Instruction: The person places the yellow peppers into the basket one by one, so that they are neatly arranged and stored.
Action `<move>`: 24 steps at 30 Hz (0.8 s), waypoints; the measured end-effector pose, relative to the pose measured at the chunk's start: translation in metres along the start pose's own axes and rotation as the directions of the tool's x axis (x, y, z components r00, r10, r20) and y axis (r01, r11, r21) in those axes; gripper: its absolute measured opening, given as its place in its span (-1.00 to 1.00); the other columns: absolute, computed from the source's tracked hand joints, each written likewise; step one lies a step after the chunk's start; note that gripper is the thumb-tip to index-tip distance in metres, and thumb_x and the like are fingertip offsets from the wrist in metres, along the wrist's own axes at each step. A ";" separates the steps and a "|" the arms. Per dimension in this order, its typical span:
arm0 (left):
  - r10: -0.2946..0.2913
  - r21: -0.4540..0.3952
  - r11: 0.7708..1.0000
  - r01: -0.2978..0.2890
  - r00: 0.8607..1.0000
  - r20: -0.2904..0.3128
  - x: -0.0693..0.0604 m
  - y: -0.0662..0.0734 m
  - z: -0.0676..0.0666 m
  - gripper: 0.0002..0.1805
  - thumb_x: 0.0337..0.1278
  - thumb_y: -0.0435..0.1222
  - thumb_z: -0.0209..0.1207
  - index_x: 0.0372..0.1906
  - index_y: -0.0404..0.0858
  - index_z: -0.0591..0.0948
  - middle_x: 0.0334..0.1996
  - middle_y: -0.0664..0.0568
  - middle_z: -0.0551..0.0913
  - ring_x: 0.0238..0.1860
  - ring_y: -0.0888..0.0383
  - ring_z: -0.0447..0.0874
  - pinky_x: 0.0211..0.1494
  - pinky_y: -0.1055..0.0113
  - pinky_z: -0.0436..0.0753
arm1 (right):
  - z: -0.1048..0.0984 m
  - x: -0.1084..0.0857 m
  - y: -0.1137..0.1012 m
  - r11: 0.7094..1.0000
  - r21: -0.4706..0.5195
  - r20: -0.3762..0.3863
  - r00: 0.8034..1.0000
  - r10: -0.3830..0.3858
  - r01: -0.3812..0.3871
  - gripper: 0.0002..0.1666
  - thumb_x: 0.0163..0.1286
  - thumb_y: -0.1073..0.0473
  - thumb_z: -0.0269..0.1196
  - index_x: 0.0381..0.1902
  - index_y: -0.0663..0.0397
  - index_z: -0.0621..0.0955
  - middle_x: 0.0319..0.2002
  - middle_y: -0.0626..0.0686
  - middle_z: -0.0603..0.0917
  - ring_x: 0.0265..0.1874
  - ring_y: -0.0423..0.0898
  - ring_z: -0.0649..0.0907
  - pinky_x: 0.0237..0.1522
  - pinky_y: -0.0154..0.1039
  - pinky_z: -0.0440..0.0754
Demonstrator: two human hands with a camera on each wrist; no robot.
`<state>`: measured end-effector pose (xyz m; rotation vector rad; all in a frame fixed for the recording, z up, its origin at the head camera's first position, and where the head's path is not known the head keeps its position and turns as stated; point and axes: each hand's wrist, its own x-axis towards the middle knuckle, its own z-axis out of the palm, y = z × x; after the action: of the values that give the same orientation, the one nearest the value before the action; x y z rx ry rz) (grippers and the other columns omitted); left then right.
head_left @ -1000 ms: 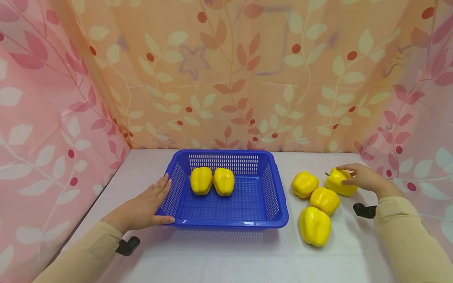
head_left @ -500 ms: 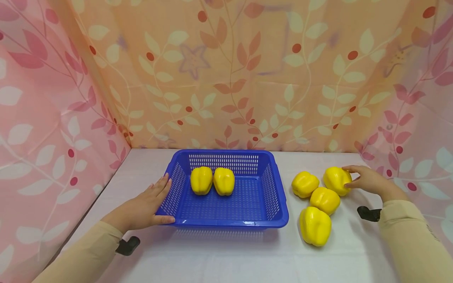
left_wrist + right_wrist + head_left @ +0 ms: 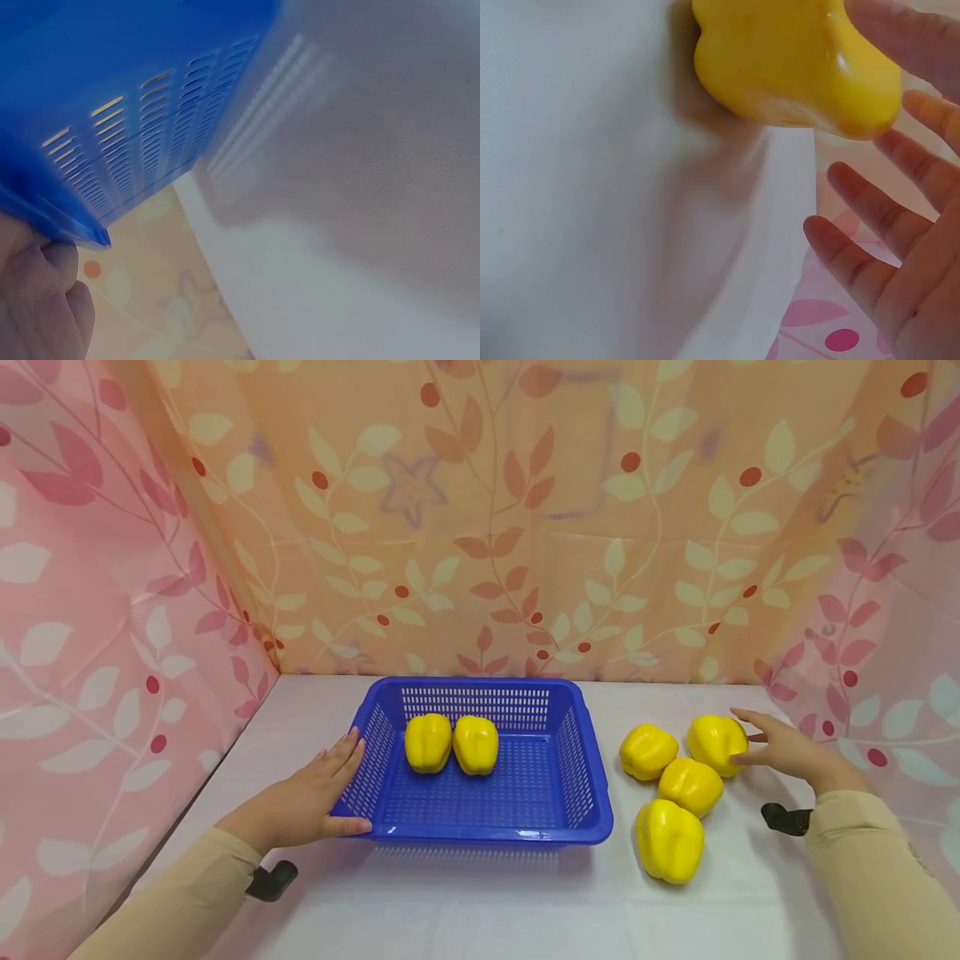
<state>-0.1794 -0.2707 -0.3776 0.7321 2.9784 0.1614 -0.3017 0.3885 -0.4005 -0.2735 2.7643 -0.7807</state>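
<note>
A blue plastic basket (image 3: 480, 839) with slotted sides holds two yellow bell peppers, the left pepper (image 3: 428, 743) close beside the right pepper (image 3: 476, 745). My left hand (image 3: 307, 797) rests against the basket's left rim, fingers stretched along it and thumb at the front corner. In the left wrist view, part of that hand shows by the basket rim (image 3: 56, 214). At the right, my right hand (image 3: 798, 752) has its fingers spread beside the far-right yellow bell pepper (image 3: 716, 744). The right wrist view shows fingers extended around this pepper (image 3: 795, 67), not gripping it; contact is unclear.
Three more yellow bell peppers lie right of the basket: one at the back (image 3: 648, 752), one in the middle (image 3: 691, 787) and one in front (image 3: 670, 842). White cloth (image 3: 465, 910) covers the table. Patterned curtains (image 3: 495, 527) enclose the back and sides.
The far-right pepper has been turned, its stem no longer showing, and sits slightly further left. My right hand has drawn back to the right and loosened from it. The left hand stays put.
</note>
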 end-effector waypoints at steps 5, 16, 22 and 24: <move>-0.004 -0.001 1.000 0.004 1.000 0.006 0.000 0.001 -0.001 0.23 -0.18 0.43 -0.05 0.40 -0.38 -0.07 0.43 -0.23 -0.21 0.41 -0.14 -0.17 0.36 -0.10 0.00 | 0.005 0.002 0.003 1.000 0.011 -0.016 1.000 -0.011 0.011 0.23 0.03 -0.13 0.35 0.41 0.23 -0.09 0.30 0.50 -0.02 0.12 0.47 0.21 -0.01 0.39 0.28; -0.004 0.011 1.000 0.004 1.000 0.007 0.000 0.000 0.000 0.25 -0.21 0.48 -0.12 0.41 -0.37 -0.07 0.43 -0.22 -0.22 0.42 -0.13 -0.19 0.36 -0.09 0.00 | 0.013 0.001 0.005 0.999 0.023 -0.006 0.999 0.032 -0.032 0.24 0.02 -0.17 0.34 0.42 0.13 -0.12 0.29 0.48 0.02 0.09 0.46 0.22 -0.07 0.37 0.36; -0.007 0.013 1.000 0.007 1.000 0.006 0.000 0.000 0.000 0.25 -0.22 0.48 -0.13 0.40 -0.37 -0.07 0.43 -0.22 -0.22 0.42 -0.12 -0.18 0.36 -0.09 0.01 | 0.017 0.000 0.008 1.000 0.025 -0.025 1.000 -0.012 0.013 0.27 0.01 -0.10 0.37 0.41 0.21 -0.14 0.28 0.51 0.02 0.06 0.49 0.24 -0.06 0.37 0.35; -0.007 0.007 1.000 0.007 1.000 0.006 0.000 0.000 0.000 0.25 -0.22 0.48 -0.12 0.40 -0.38 -0.07 0.43 -0.22 -0.23 0.42 -0.13 -0.18 0.36 -0.09 0.01 | 0.018 0.000 0.009 0.999 0.030 -0.031 0.999 -0.022 0.023 0.27 0.01 -0.08 0.38 0.41 0.23 -0.14 0.28 0.51 0.02 0.06 0.49 0.25 -0.04 0.38 0.32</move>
<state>-0.1789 -0.2704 -0.3775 0.7215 2.9768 0.1473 -0.2976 0.3871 -0.4203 -0.2892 2.7801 -0.8391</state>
